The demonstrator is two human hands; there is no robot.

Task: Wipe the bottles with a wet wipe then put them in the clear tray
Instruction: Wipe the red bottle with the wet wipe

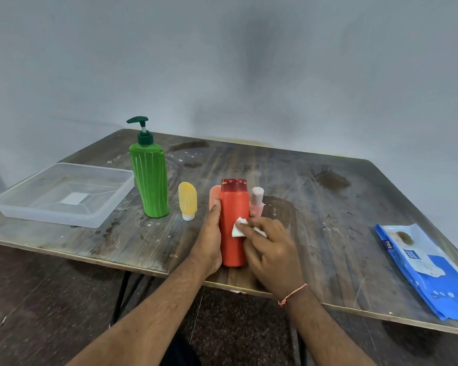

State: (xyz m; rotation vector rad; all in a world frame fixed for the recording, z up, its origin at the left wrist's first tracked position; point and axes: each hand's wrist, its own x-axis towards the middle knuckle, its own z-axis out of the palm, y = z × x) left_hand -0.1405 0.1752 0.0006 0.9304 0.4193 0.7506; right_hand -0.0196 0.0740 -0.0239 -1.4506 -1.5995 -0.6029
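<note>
Tabletop: fingers [214, 207] flank red bottle [233, 207].

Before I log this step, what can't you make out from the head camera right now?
- Peach bottle: mostly hidden behind the red bottle and left hand.
- Pink bottle: lower part hidden by the red bottle and right hand.
- Wipe pack: print blurred.

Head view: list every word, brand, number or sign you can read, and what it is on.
"mee" on the side edge of the blue wipes pack.
"mee mee", apparently, on the small logo on the pack's front; blurred, so not certain.
Other print and icons on the pack: too small to read.
Red bottle, green pump bottle, yellow bottle, tray: no readable text.
</note>
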